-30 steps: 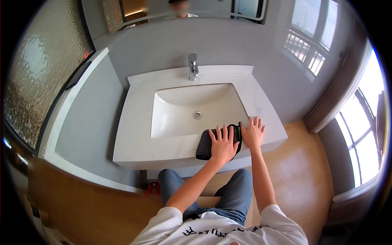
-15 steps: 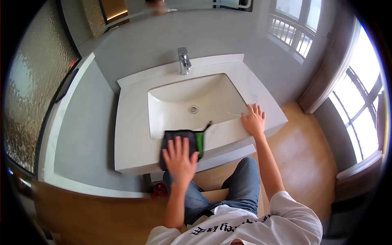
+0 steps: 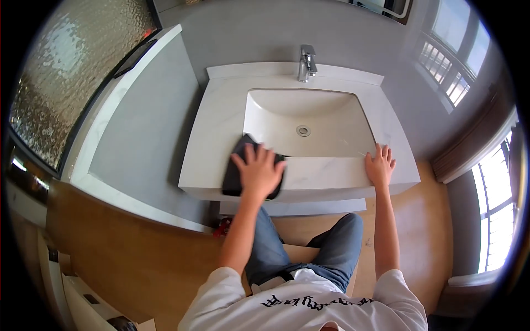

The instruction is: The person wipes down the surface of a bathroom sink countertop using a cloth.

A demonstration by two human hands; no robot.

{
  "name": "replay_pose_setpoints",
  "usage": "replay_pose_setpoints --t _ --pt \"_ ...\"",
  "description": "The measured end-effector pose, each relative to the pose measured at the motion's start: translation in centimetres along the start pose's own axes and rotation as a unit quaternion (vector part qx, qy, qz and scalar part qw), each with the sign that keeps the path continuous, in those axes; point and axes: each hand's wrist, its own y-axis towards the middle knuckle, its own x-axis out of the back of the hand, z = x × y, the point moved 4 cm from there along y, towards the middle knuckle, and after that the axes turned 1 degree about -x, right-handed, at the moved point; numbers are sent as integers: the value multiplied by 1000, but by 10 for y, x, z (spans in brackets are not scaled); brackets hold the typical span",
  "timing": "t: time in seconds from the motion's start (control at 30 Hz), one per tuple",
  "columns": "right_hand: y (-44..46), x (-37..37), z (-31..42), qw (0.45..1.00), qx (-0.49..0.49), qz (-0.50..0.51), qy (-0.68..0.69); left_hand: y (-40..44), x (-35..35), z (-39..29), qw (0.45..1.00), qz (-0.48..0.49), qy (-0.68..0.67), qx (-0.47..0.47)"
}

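My left hand (image 3: 258, 171) lies flat with its fingers spread on a dark cloth (image 3: 234, 175). The cloth rests on the front left part of the white countertop (image 3: 323, 171), and one of its corners reaches the basin's edge. Part of it is hidden under my palm. At the front right of the counter, my right hand (image 3: 380, 165) is laid open by the basin's rim, holding nothing. Between and beyond my hands is the white basin (image 3: 331, 138) with its round metal drain (image 3: 303, 131).
A chrome faucet (image 3: 307, 63) stands behind the basin. To the left runs a low grey partition (image 3: 143, 132) with a white ledge, a dark flat device (image 3: 135, 58) on it and textured glass beyond. A window (image 3: 494, 204) is at the right. Below the partition's end sits something red (image 3: 222, 227).
My view has shifted, so the sink appears farther right. My left hand and the cloth have slid farther onto the counter's left side; the cloth's green side is now hidden. My right hand stays at the basin's right.
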Motion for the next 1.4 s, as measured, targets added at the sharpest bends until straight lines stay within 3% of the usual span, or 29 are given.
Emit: replay_pose_setpoints --t 0.13,0.33,0.47,0.6,0.7,0.8,0.87,1.07,1.23,1.4 --pt "0 1 -2 1000 -1 5 1 2 -21 -58 995 -62 -38 -66" --pt "1 1 -4 1000 -9 14 -3 -30 1 -25 990 -84 -54 -99" --pt "1 0 -5 1000 -7 15 -4 -55 18 58 994 -98 -3 -37" --pt "0 1 -4 1000 -10 11 -5 -60 20 153 988 -91 51 117" --pt "0 -1 -3 1000 -13 8 -13 -43 32 162 975 0 24 223" --pt "-1 1 -1 1000 -12 4 -14 -31 24 147 965 -8 61 256" --pt "-3 2 0 1000 -13 8 -13 -34 25 116 970 16 61 236" --pt "-1 3 -1 1000 -17 17 -15 -66 13 20 998 -50 11 29" --pt "0 4 -3 999 -14 31 -20 -47 11 53 998 -54 9 30" --pt "1 1 -5 999 -25 27 -25 32 -2 92 998 43 29 37"
